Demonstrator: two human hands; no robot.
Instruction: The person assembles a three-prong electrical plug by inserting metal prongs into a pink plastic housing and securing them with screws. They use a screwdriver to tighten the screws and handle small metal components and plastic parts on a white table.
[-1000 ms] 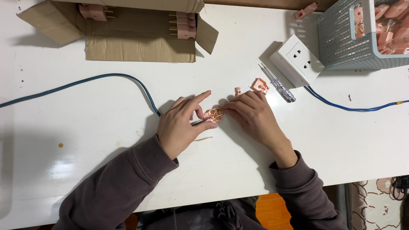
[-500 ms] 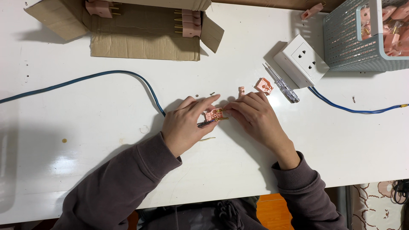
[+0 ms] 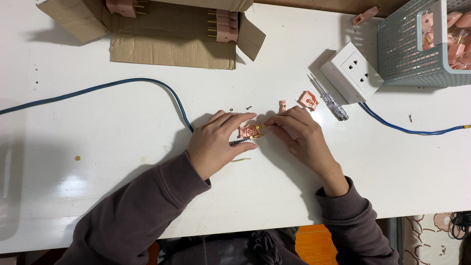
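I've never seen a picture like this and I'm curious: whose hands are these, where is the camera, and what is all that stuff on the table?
The camera sits on a person's head and looks down at their own two hands. The left hand and the right hand together hold a small pink plug part with brass pins. On the white table lie a blue cable, a screwdriver, a white socket, a loose pink piece, an open cardboard box and a grey basket of more pink parts.

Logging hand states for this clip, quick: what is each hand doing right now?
Left hand: closed on the pink plug part, pinning it to the white table.
Right hand: fingertips pinching the same part's brass prongs.
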